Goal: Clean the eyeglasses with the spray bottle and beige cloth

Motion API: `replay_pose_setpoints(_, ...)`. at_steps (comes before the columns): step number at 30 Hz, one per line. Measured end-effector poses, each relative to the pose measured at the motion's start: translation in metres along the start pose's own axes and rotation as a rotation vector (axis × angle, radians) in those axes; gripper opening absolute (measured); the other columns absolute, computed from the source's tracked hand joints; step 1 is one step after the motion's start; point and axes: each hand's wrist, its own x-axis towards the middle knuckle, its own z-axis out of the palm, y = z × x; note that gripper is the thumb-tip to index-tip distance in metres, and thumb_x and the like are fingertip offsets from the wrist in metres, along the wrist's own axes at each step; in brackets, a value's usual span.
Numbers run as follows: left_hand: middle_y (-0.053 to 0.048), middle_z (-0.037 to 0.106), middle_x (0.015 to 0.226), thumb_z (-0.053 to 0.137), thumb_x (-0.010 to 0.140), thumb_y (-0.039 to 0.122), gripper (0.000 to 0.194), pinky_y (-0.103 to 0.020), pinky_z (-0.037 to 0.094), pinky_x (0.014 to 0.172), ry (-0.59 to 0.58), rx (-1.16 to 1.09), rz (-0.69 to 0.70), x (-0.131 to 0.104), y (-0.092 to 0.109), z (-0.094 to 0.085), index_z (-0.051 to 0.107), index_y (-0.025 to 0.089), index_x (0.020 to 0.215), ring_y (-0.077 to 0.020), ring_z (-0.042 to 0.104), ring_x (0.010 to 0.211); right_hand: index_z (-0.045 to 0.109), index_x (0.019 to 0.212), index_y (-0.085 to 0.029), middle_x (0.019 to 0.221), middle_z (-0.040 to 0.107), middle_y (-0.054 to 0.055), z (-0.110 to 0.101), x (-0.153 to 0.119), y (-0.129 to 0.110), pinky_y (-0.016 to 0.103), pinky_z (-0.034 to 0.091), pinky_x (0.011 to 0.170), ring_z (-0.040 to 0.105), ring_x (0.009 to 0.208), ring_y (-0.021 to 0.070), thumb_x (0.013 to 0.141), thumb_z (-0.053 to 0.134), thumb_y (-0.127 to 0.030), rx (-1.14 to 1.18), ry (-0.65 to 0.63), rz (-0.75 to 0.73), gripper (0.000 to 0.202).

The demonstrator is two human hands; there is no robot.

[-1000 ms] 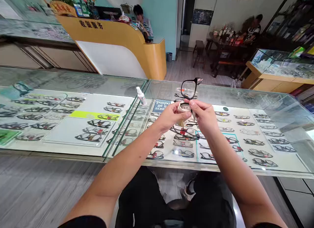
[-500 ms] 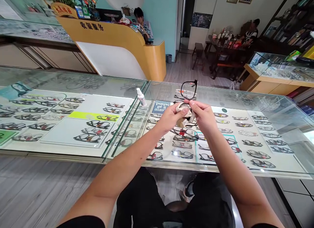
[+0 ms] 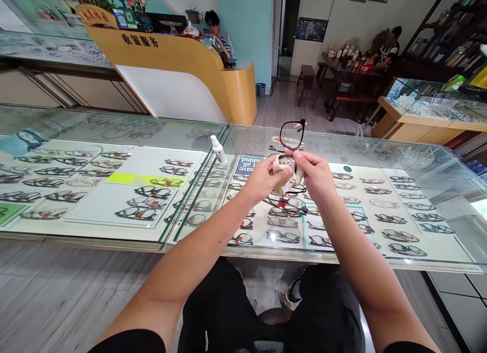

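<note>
Above the glass counter I hold a pair of dark-rimmed glasses (image 3: 303,132) turned on end, one lens standing up above my fingers. My left hand (image 3: 263,179) is closed on a pale cloth (image 3: 282,186) pressed around the lower lens. My right hand (image 3: 315,176) pinches the glasses near the bridge, with part of the cloth by its fingers. The lower lens is mostly hidden by cloth and fingers. To the left, a small white bottle (image 3: 218,150) stands on the glass.
Rows of glasses lie in the display case (image 3: 462,241) below and to both sides. Beyond it stand a yellow cash desk (image 3: 238,97), with a person behind it, and a dark table (image 3: 340,64), with another person seated. A stool (image 3: 307,79) is near that table.
The glasses have shifted slightly up and left. The cloth has moved around the lower lens, covering more of it, and my left fingers have shifted with it.
</note>
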Motion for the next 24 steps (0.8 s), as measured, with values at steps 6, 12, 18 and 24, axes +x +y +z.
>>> replay_pose_setpoints(6,0.002,0.058,0.069,0.087,0.08,0.073,0.06,-0.025,0.043,0.063,0.118,-0.011,0.029,0.0027,-0.0063,0.0022,0.066,0.016,0.08,-0.0101,0.05,0.064,0.092,0.098,-0.031,0.101,0.087,0.003,0.0077,-0.0048,-0.002,0.039,0.06,0.095,0.077,0.101,0.0242,0.079,0.093,-0.06,-0.05,-0.005,-0.013,0.035)
replay_pose_setpoints(12,-0.005,0.073,0.091,0.096,0.078,0.057,0.053,-0.029,0.057,0.081,-0.025,-0.192,-0.057,0.0017,-0.0008,0.0026,0.076,0.015,0.103,-0.0154,0.068,0.083,0.091,0.1,-0.029,0.103,0.087,0.003,-0.0006,-0.0003,-0.0023,0.035,0.061,0.085,0.075,0.093,0.021,0.078,0.094,-0.059,0.059,0.04,0.023,0.037)
replay_pose_setpoints(18,-0.003,0.075,0.091,0.105,0.066,0.043,0.061,-0.025,0.052,0.076,-0.017,-0.11,-0.044,0.001,-0.0013,0.0011,0.078,0.014,0.112,-0.013,0.065,0.079,0.09,0.096,-0.027,0.099,0.086,0.003,0.0009,0.0026,-0.0019,0.032,0.06,0.079,0.073,0.085,0.0187,0.07,0.097,-0.063,0.106,0.061,0.062,0.045)
replay_pose_setpoints(24,0.0,0.073,0.083,0.108,0.057,0.045,0.064,-0.026,0.05,0.072,0.119,-0.045,-0.019,0.0022,-0.0013,0.002,0.077,0.015,0.103,-0.0132,0.062,0.074,0.09,0.097,-0.028,0.102,0.086,0.003,0.0074,-0.0013,-0.0003,0.032,0.06,0.081,0.075,0.092,0.0207,0.074,0.095,-0.064,0.046,-0.001,0.05,0.043)
